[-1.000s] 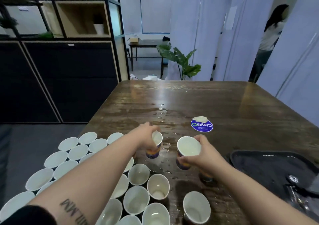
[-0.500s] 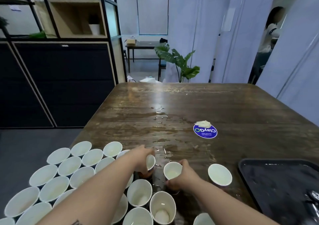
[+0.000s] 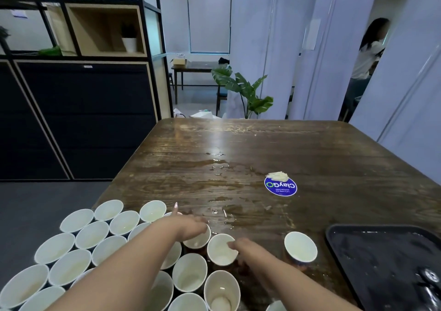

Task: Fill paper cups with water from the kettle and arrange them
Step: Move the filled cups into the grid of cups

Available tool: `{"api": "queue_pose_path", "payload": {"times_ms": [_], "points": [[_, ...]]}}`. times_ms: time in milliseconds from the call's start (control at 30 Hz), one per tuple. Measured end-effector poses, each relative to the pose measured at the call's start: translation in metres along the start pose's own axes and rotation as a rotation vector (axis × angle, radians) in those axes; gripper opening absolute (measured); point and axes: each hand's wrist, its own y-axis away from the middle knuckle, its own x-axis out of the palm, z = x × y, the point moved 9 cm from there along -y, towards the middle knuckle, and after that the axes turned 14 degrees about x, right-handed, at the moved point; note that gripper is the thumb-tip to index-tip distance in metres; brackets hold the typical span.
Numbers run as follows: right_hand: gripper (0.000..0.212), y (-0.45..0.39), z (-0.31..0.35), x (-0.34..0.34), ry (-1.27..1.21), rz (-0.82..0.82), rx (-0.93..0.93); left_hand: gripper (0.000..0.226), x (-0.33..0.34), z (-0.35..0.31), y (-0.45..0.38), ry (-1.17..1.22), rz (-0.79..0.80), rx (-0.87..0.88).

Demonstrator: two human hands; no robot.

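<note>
Head view looks down on a dark wooden counter [image 3: 322, 153], wet in patches through its middle. At four o'clock sits a black tray [image 3: 372, 263], also wet. From seven to nine o'clock a big cluster of cups [image 3: 93, 234] stands packed rim to rim, open ends up; how much water each holds is hard to tell. At one o'clock lies a blue sticker [image 3: 280, 186] with a scrap of tissue [image 3: 278, 175] touching its far edge. No kettle is in sight.

One lone cup [image 3: 300, 246] stands apart at three o'clock of the hands, between them and the tray. The right hand [image 3: 241, 246] grasps the near rim of a cup [image 3: 220, 248] at the cluster's edge, fingers curled over it. The left hand [image 3: 191, 224] covers the neighbouring cup [image 3: 198, 240], fingers bent down on its rim, one finger sticking up; it seems to be holding it.

My guess is these two cups are being settled into the group. The lone cup lies to the right, so the right hand is plainly nearer for fetching it in.
</note>
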Motion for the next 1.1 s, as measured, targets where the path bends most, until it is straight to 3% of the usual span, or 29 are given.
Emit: {"api": "queue_pose_path", "payload": {"times_ms": [167,300,533,667,733,800,833,933,1100], "points": [[0.037,-0.006,-0.004,0.008,-0.052,0.01,0.015,0.048,-0.001,-0.01,0.005,-0.11,0.004,0.036],[0.062,-0.007,-0.003,0.014,-0.032,0.023,0.005,0.05,0.0,-0.002,0.005,0.007,-0.058,-0.03],[0.063,0.016,0.001,0.021,-0.062,0.075,-0.019,0.065,0.0,-0.007,0.002,0.274,-0.186,-0.001],[0.057,0.028,0.009,0.003,-0.063,-0.024,-0.056,0.061,0.001,-0.009,0.003,0.3,-0.192,0.003],[0.044,0.035,0.01,-0.012,0.021,-0.134,-0.12,0.055,0.001,-0.017,0.003,0.289,-0.172,0.022],[0.015,0.044,0.004,-0.03,0.055,-0.187,-0.2,0.054,0.002,-0.022,0.005,0.277,-0.154,0.026],[0.016,0.047,-0.002,-0.038,0.101,-0.179,-0.234,0.057,0.002,-0.024,0.006,0.28,-0.164,0.031],[0.043,0.064,-0.028,-0.056,0.295,-0.123,-0.263,0.069,0.005,-0.018,0.004,0.314,-0.234,0.055],[0.068,0.076,-0.087,-0.075,0.419,0.016,-0.224,0.063,0.01,-0.022,0.005,0.204,-0.22,0.079]]}}
